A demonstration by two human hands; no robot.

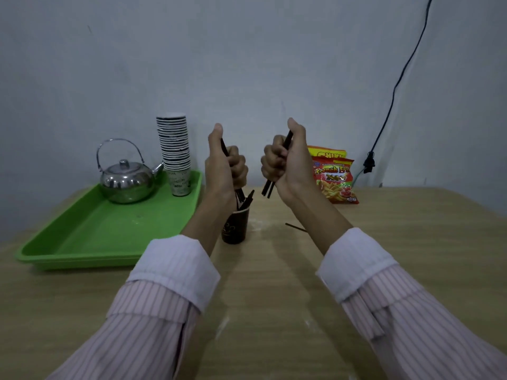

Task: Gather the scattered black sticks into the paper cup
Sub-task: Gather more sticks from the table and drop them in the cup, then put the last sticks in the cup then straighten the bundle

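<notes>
A dark paper cup (236, 229) stands on the wooden table (274, 297) near its middle, with a few black sticks leaning out of its mouth. My left hand (223, 165) is raised above the cup, fist closed around black sticks (241, 193) whose lower ends reach into the cup. My right hand (285, 157) is held up to the right of the cup, closed on two black sticks (268, 190) that hang in the air. One more black stick (295, 227) lies flat on the table, partly hidden behind my right forearm.
A green tray (82, 242) at the left holds a steel kettle (127, 179) and a tall stack of paper cups (175, 152). Snack bags (334, 176) lean on the wall at the back right. A black cable (395, 91) hangs down the wall.
</notes>
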